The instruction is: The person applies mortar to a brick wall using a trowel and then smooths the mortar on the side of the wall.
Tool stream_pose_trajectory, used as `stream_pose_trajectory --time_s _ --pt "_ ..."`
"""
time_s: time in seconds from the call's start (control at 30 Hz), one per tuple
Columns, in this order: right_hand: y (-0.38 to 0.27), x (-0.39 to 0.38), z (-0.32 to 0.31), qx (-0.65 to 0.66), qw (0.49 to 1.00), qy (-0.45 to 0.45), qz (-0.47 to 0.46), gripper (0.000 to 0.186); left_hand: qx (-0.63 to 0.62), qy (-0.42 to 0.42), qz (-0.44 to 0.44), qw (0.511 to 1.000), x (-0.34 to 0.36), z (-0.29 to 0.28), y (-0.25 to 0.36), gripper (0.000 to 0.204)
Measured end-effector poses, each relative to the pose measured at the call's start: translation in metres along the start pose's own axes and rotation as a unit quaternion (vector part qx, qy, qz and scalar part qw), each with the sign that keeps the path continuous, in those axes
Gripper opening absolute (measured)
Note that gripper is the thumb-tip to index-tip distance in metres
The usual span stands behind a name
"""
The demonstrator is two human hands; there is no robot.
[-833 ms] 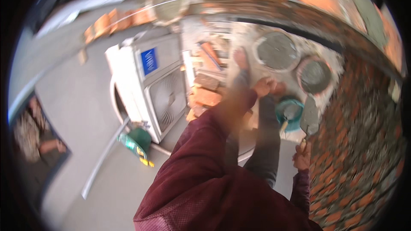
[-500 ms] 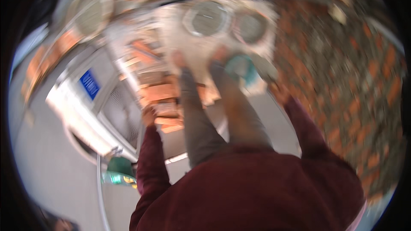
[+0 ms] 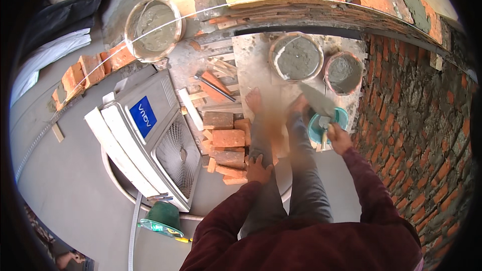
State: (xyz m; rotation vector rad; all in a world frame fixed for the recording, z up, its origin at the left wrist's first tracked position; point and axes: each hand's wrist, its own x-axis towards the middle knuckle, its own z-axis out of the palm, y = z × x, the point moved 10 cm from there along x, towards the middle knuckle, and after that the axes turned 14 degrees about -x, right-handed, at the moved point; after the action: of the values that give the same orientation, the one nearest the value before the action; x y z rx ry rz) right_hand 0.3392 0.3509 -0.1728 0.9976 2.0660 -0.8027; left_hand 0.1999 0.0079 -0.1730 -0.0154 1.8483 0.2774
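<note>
My left hand (image 3: 259, 169) lies on my grey trouser leg with its fingers apart and nothing in them. Just left of it is a stack of orange bricks (image 3: 229, 138). My right hand (image 3: 340, 139) grips a trowel (image 3: 319, 101), its grey blade pointing away from me. Under that trowel stands a small turquoise bucket (image 3: 342, 117), partly hidden by the handle and my fingers. Beyond it are a round bucket of grey mortar (image 3: 297, 59) and a smaller mortar bucket (image 3: 343, 73), both on a stained board (image 3: 246, 60).
An air-conditioner outdoor unit (image 3: 145, 125) stands at left, with a green helmet (image 3: 163, 217) near it. A hammer (image 3: 215, 88) lies by wood scraps. Another mortar bucket (image 3: 154, 30) is at far left. A string (image 3: 211, 8) crosses the far brickwork; a brick wall (image 3: 416, 135) rises at right.
My left hand has moved from the stack's left side onto my leg. My right hand keeps the trowel, now over the turquoise bucket. The view has shifted and sharpened.
</note>
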Motion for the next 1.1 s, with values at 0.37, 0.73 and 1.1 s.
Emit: stream_pose_trajectory --time_s 0.37,0.73,1.1 --pt "-0.044 0.221 -0.059 -0.309 0.950 -0.037 -0.035 0.043 0.006 0.037 0.072 0.997 0.012 0.005 0.027 0.051" --pt "-0.078 0.151 -0.079 -0.338 0.938 0.027 -0.067 0.036 0.021 0.029 0.056 0.998 0.008 0.026 0.014 0.050" --pt "-0.173 0.060 -0.096 -0.209 0.962 0.084 -0.155 0.039 -0.050 0.032 0.005 0.998 0.005 0.010 -0.013 0.053"
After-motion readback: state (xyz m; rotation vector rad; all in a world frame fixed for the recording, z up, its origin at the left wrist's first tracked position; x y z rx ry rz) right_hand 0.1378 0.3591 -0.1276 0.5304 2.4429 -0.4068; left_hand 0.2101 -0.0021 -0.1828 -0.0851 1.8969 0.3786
